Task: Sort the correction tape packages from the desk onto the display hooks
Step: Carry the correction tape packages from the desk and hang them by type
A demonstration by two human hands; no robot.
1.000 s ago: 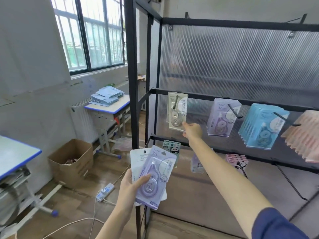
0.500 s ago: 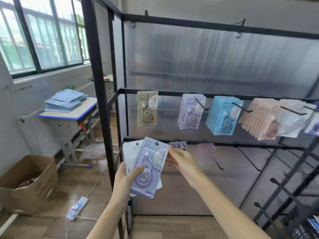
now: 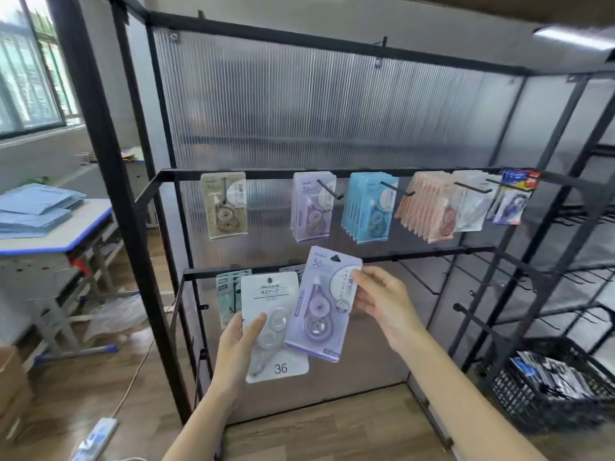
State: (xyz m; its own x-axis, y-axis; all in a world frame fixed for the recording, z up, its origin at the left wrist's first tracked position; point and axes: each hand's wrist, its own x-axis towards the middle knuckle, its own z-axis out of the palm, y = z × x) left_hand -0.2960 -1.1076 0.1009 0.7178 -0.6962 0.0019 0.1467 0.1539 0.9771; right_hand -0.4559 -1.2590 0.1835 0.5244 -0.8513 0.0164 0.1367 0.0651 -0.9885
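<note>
A tall black metal display rack (image 3: 109, 181) with a ribbed translucent back panel (image 3: 316, 111) fills most of the view, standing behind both hands. On its upper rail, above and beyond the grips, hang rows of packages on black wire hooks: a single beige correction tape package (image 3: 224, 205) up and to the left of the hands, a bunch of lilac packages (image 3: 311, 206) directly above the right hand's grip, then a thick bunch of light blue packages (image 3: 367, 207), a fanned bunch of peach packages (image 3: 429, 209), some clear ones and a few dark blue ones further right. To the far left of the hands stands a grey desk with a blue edge (image 3: 63, 237) carrying stacks of flat blue sheets (image 3: 33, 211). Low to the right sits a black mesh basket (image 3: 549, 387) of mixed packages. On the wooden floor below the left forearm lies a white power strip (image 3: 95, 439).

The left hand (image 3: 238, 344) grips a white carded correction tape package marked 36 (image 3: 271, 296), thumb across its front at the lower left. The right hand (image 3: 382, 302) pinches the right edge of a lilac carded correction tape package (image 3: 321, 304), held tilted and overlapping the white card's right side, just below the lilac bunch on the hook.
</note>
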